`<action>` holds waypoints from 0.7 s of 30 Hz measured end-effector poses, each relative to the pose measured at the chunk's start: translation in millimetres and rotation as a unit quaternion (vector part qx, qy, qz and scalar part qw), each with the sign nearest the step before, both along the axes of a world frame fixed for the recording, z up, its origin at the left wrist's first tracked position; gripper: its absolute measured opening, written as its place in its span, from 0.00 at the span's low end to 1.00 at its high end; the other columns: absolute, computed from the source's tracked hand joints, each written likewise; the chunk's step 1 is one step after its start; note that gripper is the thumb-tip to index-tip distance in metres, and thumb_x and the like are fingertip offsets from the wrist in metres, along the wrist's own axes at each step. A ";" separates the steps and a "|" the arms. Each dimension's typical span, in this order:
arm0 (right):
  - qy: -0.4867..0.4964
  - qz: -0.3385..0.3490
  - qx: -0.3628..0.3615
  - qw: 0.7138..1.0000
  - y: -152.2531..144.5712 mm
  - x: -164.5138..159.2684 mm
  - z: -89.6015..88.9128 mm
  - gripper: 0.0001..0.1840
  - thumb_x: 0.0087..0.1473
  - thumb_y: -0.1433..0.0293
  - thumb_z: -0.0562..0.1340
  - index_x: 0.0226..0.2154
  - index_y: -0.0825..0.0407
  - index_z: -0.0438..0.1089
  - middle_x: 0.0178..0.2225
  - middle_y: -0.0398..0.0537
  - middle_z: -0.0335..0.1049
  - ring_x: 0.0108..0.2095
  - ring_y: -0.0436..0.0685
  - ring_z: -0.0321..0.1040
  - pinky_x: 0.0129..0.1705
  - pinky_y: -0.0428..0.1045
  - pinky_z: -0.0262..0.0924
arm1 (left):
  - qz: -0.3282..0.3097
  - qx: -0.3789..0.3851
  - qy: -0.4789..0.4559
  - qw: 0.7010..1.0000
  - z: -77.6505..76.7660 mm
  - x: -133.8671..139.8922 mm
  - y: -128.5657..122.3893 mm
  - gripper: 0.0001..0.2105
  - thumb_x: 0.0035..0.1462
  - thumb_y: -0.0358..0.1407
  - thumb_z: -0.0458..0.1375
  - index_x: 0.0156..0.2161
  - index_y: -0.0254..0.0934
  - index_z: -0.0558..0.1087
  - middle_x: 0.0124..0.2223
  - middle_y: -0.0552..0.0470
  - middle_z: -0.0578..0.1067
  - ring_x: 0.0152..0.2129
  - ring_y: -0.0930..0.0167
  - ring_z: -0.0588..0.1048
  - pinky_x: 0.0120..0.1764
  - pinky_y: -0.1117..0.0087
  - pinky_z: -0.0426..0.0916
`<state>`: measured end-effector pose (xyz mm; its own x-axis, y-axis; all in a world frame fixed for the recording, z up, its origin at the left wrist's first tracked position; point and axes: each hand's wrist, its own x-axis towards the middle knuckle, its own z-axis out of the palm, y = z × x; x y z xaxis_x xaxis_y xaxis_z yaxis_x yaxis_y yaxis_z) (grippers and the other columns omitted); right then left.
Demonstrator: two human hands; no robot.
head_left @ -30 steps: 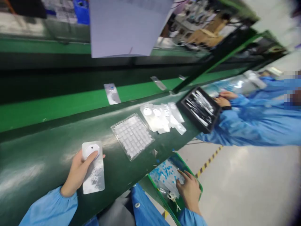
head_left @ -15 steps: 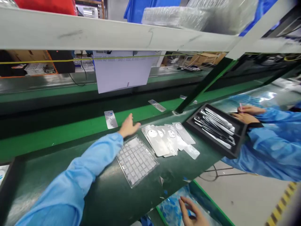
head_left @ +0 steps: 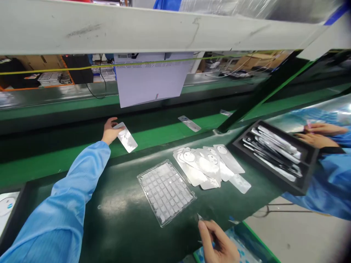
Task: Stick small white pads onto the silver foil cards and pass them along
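Note:
Over the green belt [head_left: 153, 136] my left hand [head_left: 110, 132] grips the edge of a flat, shiny silver sheet [head_left: 127, 138] between thumb and fingers. My right hand [head_left: 219, 243] is at the front edge of the bench, thumb and fingers drawn together. What those fingers hold, if anything, is too small to make out. A small pointed scrap [head_left: 200, 216] shows at the fingertips. Between my hands lies a clear plastic tray [head_left: 167, 191] with rows of small compartments. A loose pile of silver sheets [head_left: 203, 168] with round marks lies right of the tray.
A black box [head_left: 274, 155] of long thin strips stands on the right, beside a co-worker's hands [head_left: 315, 133]. Further sheets [head_left: 189, 123] lie on the belt. A slanted post [head_left: 255, 95] rises behind the pile. A green-rimmed bin [head_left: 260, 241] sits below the bench edge.
My left hand has moved left and outward and taken hold of a silver sheet on the belt. My right hand has come up to the bench edge, its fingers closer together. The view has shifted.

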<state>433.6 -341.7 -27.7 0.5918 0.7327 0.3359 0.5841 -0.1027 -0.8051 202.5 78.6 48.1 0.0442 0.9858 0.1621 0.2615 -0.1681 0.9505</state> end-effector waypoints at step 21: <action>0.105 0.367 -0.145 0.913 89.0 -157.6 31.0 0.12 0.68 0.63 0.60 0.41 0.52 0.77 0.31 0.45 0.77 0.27 0.53 0.73 0.25 0.45 0.62 | 0.013 -0.372 -0.385 0.845 -52.5 -94.1 -287.2 0.16 0.45 0.39 0.73 0.37 0.32 0.78 0.34 0.45 0.83 0.28 0.62 0.83 0.31 0.68 0.77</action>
<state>276.0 -252.7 3.4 -0.0659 0.9978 0.0002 0.4180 0.0278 -0.9080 108.4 -208.6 -4.4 0.1850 0.8267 -0.5314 -0.4881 0.5466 0.6804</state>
